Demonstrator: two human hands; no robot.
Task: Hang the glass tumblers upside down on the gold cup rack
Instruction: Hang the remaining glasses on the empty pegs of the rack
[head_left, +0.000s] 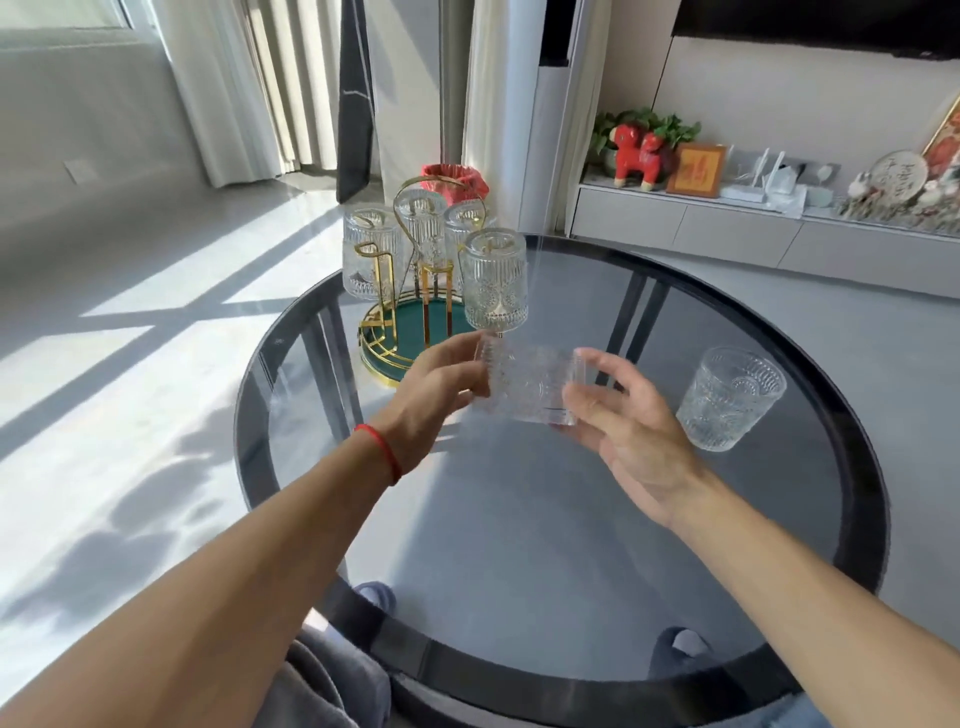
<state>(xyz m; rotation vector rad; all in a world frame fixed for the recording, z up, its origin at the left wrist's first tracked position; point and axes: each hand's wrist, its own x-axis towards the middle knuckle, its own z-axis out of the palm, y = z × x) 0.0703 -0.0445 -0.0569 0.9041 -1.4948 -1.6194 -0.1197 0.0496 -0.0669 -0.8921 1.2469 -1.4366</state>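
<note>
Four tumblers hung (496, 278) mouth-down on gold cup rack (415, 332), near far left edge of bench (519, 519). Two tumblers not yet hung. Judged progress: four of six done, fifth in hand, sixth waiting.

Count, as visible:
- Hung tumblers: four, all inverted; nearest one just above the held tumbler.
- Held tumbler (530, 384): one, lying on its side in mid-air over the bench, just in front of the rack, thick base toward the right.
- Standing tumbler (730, 397): one, upright, mouth up, toward right edge of bench, well apart from the rack.
- Free pegs on rack: at least one gold hook showing at left; total not countable from this view.

Grip state:
- Left hand (441, 384): closed around mouth end of held tumbler, fingers wrapped behind the glass.
- Right hand (623, 415): fingers partly spread, palm and fingertips at base end of same tumbler; firm hold or mere support not certain.

Remaining, as judged: invert and hang held tumbler, then fetch and hang standing tumbler.
</note>
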